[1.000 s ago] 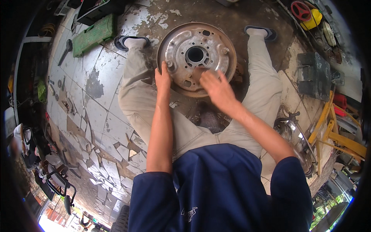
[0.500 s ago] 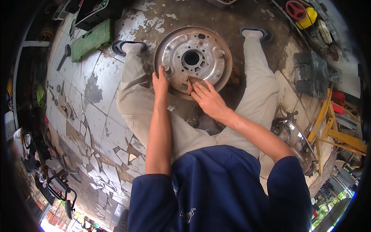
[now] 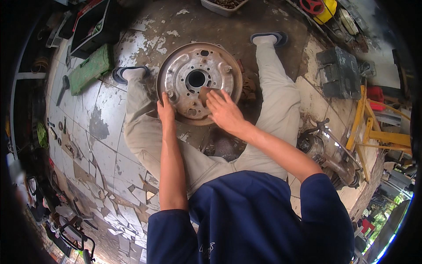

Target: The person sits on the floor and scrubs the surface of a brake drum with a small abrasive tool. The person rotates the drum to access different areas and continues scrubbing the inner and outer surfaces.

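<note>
Between my spread legs a round, rusty metal brake backing plate (image 3: 181,66) stands tilted up, with a large round hole in its middle and several small holes about it. My left hand (image 3: 166,110) grips its lower left rim, the fingertips lying at the front near a round knob and the rest partly out of sight. My right hand (image 3: 225,111) presses a small brown piece of sandpaper (image 3: 205,93) against the plate's face, just below the centre hole. The fingers lie close together over the sandpaper and hide part of it.
A green case (image 3: 92,70) and a black crate (image 3: 90,28) lie to the left, with broken tiles (image 3: 127,215) nearer me. On the right are a dark toolbox (image 3: 338,72), a yellow metal stand (image 3: 387,137) and a greasy mechanical part (image 3: 314,145). A grey tray (image 3: 222,9) sits at the far edge.
My right hand has slid the sandpaper up the plate toward the centre hole and slightly right. My left hand keeps its hold on the rim. The whole view has shifted a little.
</note>
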Action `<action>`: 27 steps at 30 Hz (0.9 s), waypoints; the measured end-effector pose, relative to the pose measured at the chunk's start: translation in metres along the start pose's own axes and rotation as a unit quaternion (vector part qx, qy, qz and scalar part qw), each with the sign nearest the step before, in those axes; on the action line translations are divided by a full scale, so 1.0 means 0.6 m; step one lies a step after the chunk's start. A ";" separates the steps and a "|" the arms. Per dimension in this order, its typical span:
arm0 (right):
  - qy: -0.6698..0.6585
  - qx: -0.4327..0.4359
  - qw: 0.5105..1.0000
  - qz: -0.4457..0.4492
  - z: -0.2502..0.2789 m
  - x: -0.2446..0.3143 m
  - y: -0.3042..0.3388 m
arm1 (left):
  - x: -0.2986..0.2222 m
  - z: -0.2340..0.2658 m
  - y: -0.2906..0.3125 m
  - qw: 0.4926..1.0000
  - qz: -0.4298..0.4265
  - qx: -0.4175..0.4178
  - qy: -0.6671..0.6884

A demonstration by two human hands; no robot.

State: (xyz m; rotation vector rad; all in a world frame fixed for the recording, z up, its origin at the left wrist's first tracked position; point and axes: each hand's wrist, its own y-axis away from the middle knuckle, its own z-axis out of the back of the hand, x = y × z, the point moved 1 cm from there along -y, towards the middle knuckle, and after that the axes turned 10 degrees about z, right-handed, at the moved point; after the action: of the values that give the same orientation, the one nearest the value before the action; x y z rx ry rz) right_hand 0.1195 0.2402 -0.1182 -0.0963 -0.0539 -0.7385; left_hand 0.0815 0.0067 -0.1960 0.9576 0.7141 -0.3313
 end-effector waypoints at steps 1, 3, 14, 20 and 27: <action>-0.033 0.006 0.999 -0.005 0.002 0.006 -0.003 | -0.001 0.003 -0.003 1.000 -0.003 -0.001 -0.010; -0.047 -0.010 0.999 -0.021 -0.017 0.009 -0.005 | -0.007 -0.008 -0.003 1.000 -0.014 0.008 -0.026; -0.063 -0.078 0.994 -0.032 -0.047 0.014 -0.005 | -0.023 -0.029 0.031 0.994 -0.043 -0.042 0.087; -0.091 -0.101 0.985 -0.106 -0.052 0.027 -0.004 | -0.004 -0.017 0.013 0.988 -0.007 0.056 0.143; -0.065 -0.068 0.993 -0.064 -0.043 0.012 0.002 | 0.046 -0.019 -0.020 0.983 0.043 0.066 0.167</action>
State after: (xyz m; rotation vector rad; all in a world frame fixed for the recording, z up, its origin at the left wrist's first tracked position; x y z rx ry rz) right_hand 0.1262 0.2332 -0.1436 -0.2740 -0.1354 -0.8641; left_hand 0.0904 0.0111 -0.2270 1.1818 0.9613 -0.1433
